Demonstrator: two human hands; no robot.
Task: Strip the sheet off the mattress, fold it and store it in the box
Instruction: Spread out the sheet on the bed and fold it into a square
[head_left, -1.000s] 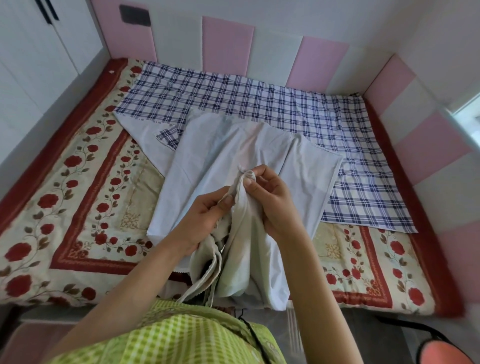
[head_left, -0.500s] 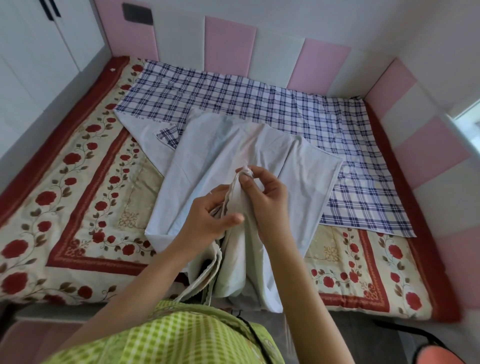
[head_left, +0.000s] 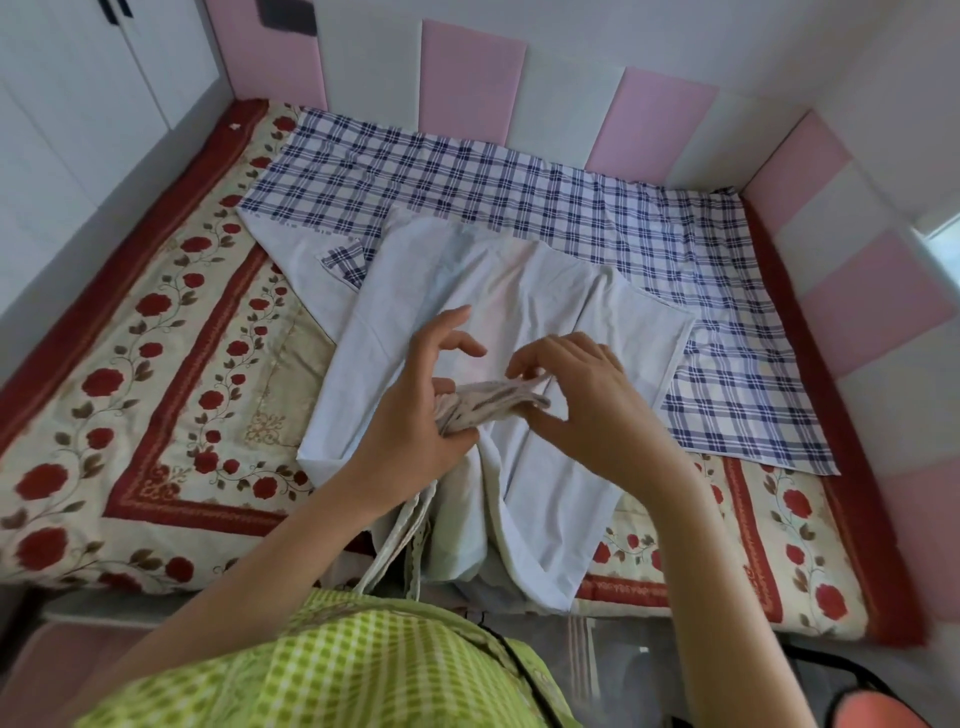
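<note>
Sheet (head_left: 524, 291) stretched — left hand (head_left: 415, 415), right hand (head_left: 592, 410) parted

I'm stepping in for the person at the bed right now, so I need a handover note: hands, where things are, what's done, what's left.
Left hand: grips a gathered edge of the sheet.
Right hand: pinches the other end of the same bunch.
Sheet: lies loose on the mattress, white underside turned over the plaid face, near part hanging off the front edge.
Box: not clearly in view.
Done: sheet is free at the near side and roughly turned over once.
Left: fold it properly, then store it in the box.
</note>
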